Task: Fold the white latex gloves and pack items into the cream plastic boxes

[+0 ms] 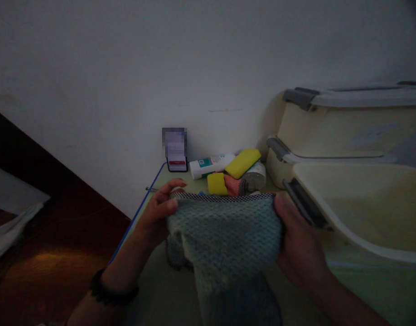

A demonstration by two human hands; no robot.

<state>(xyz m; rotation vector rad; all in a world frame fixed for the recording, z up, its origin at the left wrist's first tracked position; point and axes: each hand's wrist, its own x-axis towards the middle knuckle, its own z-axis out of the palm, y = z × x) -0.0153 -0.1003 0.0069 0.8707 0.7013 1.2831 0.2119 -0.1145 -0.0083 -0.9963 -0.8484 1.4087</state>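
A grey-green textured cloth [228,240] with a black-and-white checked edge is stretched between my two hands above the table. My left hand [160,208] pinches its upper left corner, thumb in front and fingers curled behind. At the upper right corner, my right hand [299,244] grips the cloth, the thumb lying on the near side. The lower part of the cloth hangs down in folds toward me. Just behind its top edge are a yellow sponge [216,184] and a pink cloth [233,184], both partly hidden.
A phone [176,149] leans on the wall at the back of the table. Beside it lie a white bottle [211,165], a yellow block [243,163] and a can [255,176]. Pale storage bins [330,131] stand at the right. The table's blue edge [136,222] runs along the left.
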